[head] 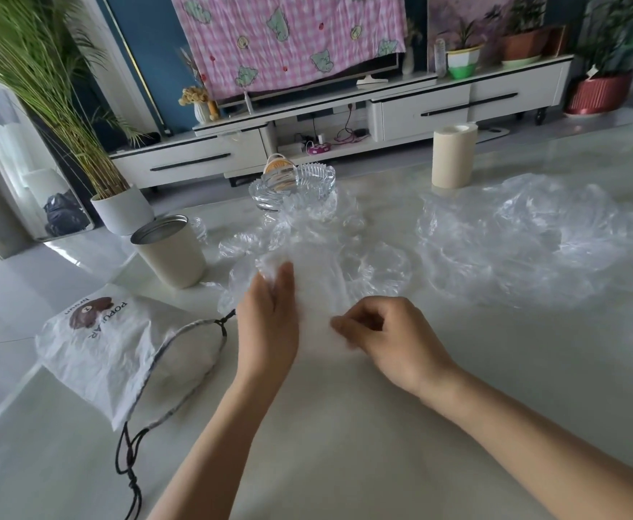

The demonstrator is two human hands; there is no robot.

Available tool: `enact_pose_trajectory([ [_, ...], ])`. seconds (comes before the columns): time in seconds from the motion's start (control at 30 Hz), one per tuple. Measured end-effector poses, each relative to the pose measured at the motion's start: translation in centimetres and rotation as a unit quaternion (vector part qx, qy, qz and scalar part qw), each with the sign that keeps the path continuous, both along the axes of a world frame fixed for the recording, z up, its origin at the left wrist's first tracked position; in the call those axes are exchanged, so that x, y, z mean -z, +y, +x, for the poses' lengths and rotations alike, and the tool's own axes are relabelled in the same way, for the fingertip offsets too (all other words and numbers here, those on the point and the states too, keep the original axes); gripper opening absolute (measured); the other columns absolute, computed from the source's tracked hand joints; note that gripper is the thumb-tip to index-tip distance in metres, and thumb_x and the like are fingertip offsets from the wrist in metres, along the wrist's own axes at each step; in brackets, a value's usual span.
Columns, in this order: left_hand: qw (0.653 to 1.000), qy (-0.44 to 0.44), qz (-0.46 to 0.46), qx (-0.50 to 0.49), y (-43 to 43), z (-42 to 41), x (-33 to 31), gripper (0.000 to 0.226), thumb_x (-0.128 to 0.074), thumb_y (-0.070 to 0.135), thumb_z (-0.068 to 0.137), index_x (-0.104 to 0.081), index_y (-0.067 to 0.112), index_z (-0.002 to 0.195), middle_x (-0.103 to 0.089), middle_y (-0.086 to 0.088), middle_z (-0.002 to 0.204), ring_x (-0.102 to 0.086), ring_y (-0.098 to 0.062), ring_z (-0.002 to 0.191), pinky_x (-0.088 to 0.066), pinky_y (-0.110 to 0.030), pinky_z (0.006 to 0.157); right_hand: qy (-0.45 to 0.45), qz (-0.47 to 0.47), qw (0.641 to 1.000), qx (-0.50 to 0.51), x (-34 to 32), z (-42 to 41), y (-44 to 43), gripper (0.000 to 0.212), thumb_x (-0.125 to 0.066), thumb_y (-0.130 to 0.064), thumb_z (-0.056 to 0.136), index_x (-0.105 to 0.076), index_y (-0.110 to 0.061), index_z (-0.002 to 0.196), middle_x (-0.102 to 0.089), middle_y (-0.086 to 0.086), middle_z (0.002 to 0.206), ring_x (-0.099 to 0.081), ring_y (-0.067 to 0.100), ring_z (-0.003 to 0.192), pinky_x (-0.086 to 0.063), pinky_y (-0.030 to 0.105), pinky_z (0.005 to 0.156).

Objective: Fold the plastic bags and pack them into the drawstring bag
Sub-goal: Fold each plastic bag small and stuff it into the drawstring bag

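- The right hand (394,339) has its grip closed: fingers curled in, thumb and fingertips pinched together on the near edge of the plastic bag (315,283); the tips are slightly blurred, so how much film they hold cannot be told
- The left hand (270,320) has its grip apart; fingers straight and side by side, palm down, pressing flat on the left part of the same bag
- That bag is thin, clear, crinkled film lying on the counter (345,444) between the two hands and stretching to the far side; flatter and milky down the middle, ruffled and glossy at the edges
- The counter is pale, smooth and shiny, with soft reflections
- A second plastic bag (514,238) lies to the right, well apart from both hands; a larger loose heap of the same clear film, billowed and creased
- The drawstring bag (101,343) lies flat at the near left, just beside the left wrist; white, crumpled, printed with a brown bear face and dark letters; a knotted black cord (133,483) trails toward the near edge
- A beige canister (172,253) stands upright at the far left of the left hand; cylindrical, open top, metal rim
- A cut-glass dish (292,185) sits at the far end of the film; round, ribbed rim
- A matte beige roll (454,155) stands upright at the far right; hollow core
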State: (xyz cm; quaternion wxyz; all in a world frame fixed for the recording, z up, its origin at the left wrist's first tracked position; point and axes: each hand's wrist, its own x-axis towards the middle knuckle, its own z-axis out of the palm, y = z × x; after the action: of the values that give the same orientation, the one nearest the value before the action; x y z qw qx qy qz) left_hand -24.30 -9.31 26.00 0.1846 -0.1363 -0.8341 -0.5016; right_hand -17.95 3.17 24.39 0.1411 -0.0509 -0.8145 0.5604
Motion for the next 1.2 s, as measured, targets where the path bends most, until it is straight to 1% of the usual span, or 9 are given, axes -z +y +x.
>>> enact_pose_trajectory([
  [0.1,0.999,-0.038,0.039,0.001,-0.2,-0.6,0.2,0.042,-0.038,0.036,0.098,-0.026,0.018,0.062,-0.024,0.005,0.053,-0.02,-0.011,0.048,-0.018,-0.025,0.044,-0.016,-0.106,0.993,0.044,-0.7,-0.1,0.9,0.015,-0.072,-0.028,0.079,-0.066,-0.016,0.085,-0.065,-0.007,0.075,-0.058,0.003,0.07,-0.044,0.015,0.066],
  [0.2,0.995,-0.075,0.055,0.031,0.5,-0.1,0.4,0.038,-0.039,0.038,0.096,-0.034,0.014,0.067,-0.027,0.001,0.055,-0.023,-0.012,0.048,-0.021,-0.022,0.041,-0.101,-0.336,0.933,-0.081,-1.3,0.2,1.3,0.075,-0.079,-0.039,0.059,-0.052,-0.013,0.124,-0.065,0.0,0.107,-0.064,0.012,0.096,-0.05,0.027,0.086],
  [0.23,0.995,-0.075,0.055,0.043,0.8,0.1,0.5,0.039,-0.041,0.038,0.096,-0.035,0.013,0.066,-0.028,0.001,0.054,-0.024,-0.012,0.048,-0.022,-0.021,0.04,-0.118,-0.371,0.913,-0.123,-1.7,0.5,1.0,0.076,-0.08,-0.036,0.057,-0.052,-0.012,0.124,-0.067,0.002,0.11,-0.065,0.014,0.097,-0.051,0.029,0.087],
  [0.47,0.992,-0.088,0.01,0.09,1.5,1.2,0.3,0.04,-0.051,0.037,0.092,-0.038,0.014,0.062,-0.036,0.011,0.045,-0.029,-0.001,0.035,-0.024,-0.015,0.034,-0.08,-0.458,0.879,-0.107,-0.8,-0.1,0.3,0.038,-0.063,0.003,0.078,-0.061,0.0,0.116,-0.065,0.023,0.111,-0.065,0.032,0.095,-0.055,0.033,0.074],
  [0.6,0.953,-0.228,0.089,0.179,1.1,1.4,-0.1,0.034,-0.058,0.037,0.085,-0.057,0.003,0.085,-0.056,-0.002,0.063,-0.049,-0.006,0.045,-0.037,-0.018,0.039,-0.068,-0.469,0.876,-0.086,-1.1,-0.3,1.1,0.02,-0.051,0.01,0.081,-0.06,0.004,0.098,-0.062,0.015,0.072,-0.061,0.014,0.054,-0.046,0.019,0.043],
  [0.73,0.836,-0.42,0.224,0.274,0.6,1.4,-1.1,0.016,-0.044,-0.001,0.087,-0.058,0.006,0.086,-0.064,-0.007,0.077,-0.061,-0.014,0.061,-0.051,-0.024,0.053,-0.051,-0.404,0.91,-0.083,-1.4,-0.3,2.1,0.017,-0.061,0.002,0.068,-0.07,-0.012,0.066,-0.065,0.005,0.069,-0.058,0.014,0.056,-0.042,0.02,0.048],
  [0.83,0.793,-0.473,0.288,0.254,0.3,1.0,-1.6,0.022,-0.038,0.013,0.078,-0.056,0.004,0.084,-0.063,-0.014,0.075,-0.061,-0.025,0.06,-0.049,-0.035,0.064,-0.047,-0.283,0.953,-0.093,-1.5,-0.4,2.7,0.047,-0.049,0.014,0.08,-0.068,-0.017,0.051,-0.069,-0.003,0.088,-0.063,0.009,0.071,-0.049,0.017,0.059],
  [0.93,0.821,-0.472,0.221,0.234,0.4,1.2,-1.4,0.045,-0.036,0.044,0.094,-0.064,0.008,0.093,-0.065,-0.01,0.074,-0.061,-0.02,0.057,-0.049,-0.027,0.056,-0.023,-0.126,0.986,-0.111,-1.7,-0.3,2.5,0.048,-0.044,0.017,0.082,-0.066,-0.015,0.055,-0.063,-0.008,0.103,-0.057,-0.002,0.088,-0.045,0.01,0.071],
  [1.2,0.92,-0.333,0.124,0.167,-0.1,1.1,-0.9,0.021,-0.044,0.016,0.099,-0.059,0.009,0.086,-0.06,-0.006,0.075,-0.055,-0.014,0.063,-0.052,-0.028,0.059,-0.027,0.115,0.975,-0.19,-1.9,0.2,2.7,0.053,-0.038,0.018,0.082,-0.076,-0.019,0.084,-0.052,-0.014,0.115,-0.048,0.001,0.112,-0.029,-0.005,0.086],
])
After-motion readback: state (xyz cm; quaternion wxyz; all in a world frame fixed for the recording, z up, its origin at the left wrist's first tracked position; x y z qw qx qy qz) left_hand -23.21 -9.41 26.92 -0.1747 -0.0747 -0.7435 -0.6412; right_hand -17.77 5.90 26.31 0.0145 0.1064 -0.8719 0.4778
